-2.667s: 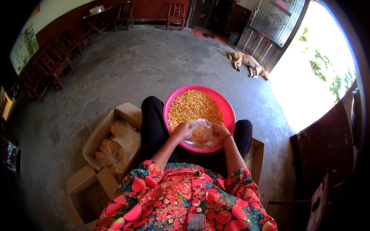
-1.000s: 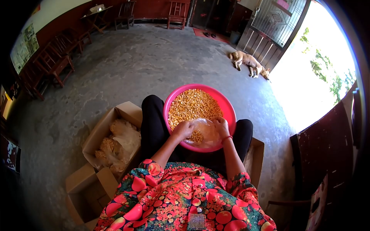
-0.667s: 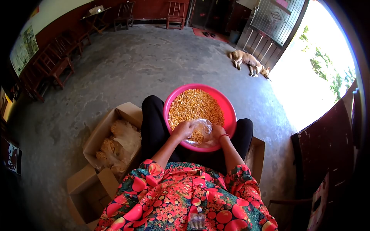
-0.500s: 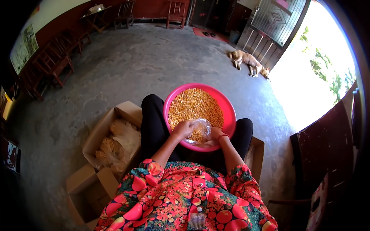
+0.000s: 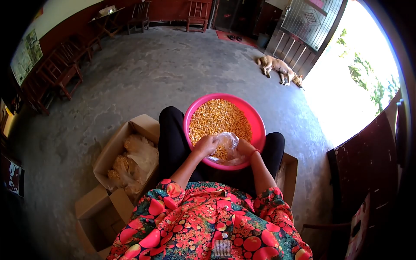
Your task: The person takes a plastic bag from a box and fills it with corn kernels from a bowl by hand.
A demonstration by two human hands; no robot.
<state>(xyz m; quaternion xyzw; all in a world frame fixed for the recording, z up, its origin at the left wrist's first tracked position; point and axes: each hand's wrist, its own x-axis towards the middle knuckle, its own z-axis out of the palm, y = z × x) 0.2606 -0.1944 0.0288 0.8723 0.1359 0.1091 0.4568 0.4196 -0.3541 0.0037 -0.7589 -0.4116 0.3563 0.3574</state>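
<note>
A pink basin (image 5: 258,125) rests on my lap, holding a heap of yellow corn kernels (image 5: 219,115). Over its near side I hold a clear plastic bag (image 5: 226,143). The fingers of my left hand (image 5: 207,145) are closed on the bag's left edge. My right hand (image 5: 245,147), with a red band at the wrist, grips the bag's right side; its fingertips are partly hidden. Kernels show through or below the thin plastic, and I cannot tell whether any are inside.
On my left stands a cardboard box (image 5: 102,162) with filled clear bags (image 5: 134,162); a second open box (image 5: 93,203) sits nearer. Another box (image 5: 289,175) is by my right leg. A dog (image 5: 279,69) lies near the open door (image 5: 310,26). Wooden chairs (image 5: 63,76) line the wall.
My right hand has shifted slightly up and left, over the basin's inside. The bag's top edge has changed shape a little. My left hand stays almost in place.
</note>
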